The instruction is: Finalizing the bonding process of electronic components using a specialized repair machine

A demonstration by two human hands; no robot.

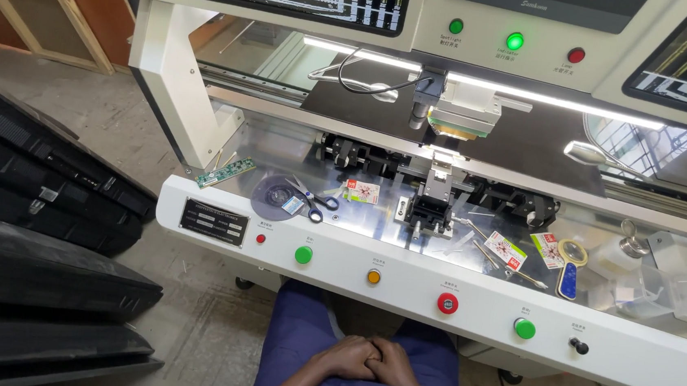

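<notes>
**Hands clasped in the lap before the bench machine**

Head view: the left hand (349, 357) and right hand (394, 364) are folded together, fingers interlaced, holding nothing, resting on blue trousers (299, 337). Just above them runs the machine's white front panel (433, 294) with its red button (447, 303). Further up-left lie scissors (313, 200); up-right, a magnifier (571, 264).

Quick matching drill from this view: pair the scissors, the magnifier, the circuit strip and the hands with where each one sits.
Things:
1. scissors
2. magnifier
3. circuit strip
4. hands

Places:
A. clasped together on the lap, below the panel
B. far left of the shelf, by the white post
C. right part of the shelf, beside the small cards
D. left part of the shelf, next to the round disc

Pairs: 1-D, 2-C, 3-B, 4-A
</notes>
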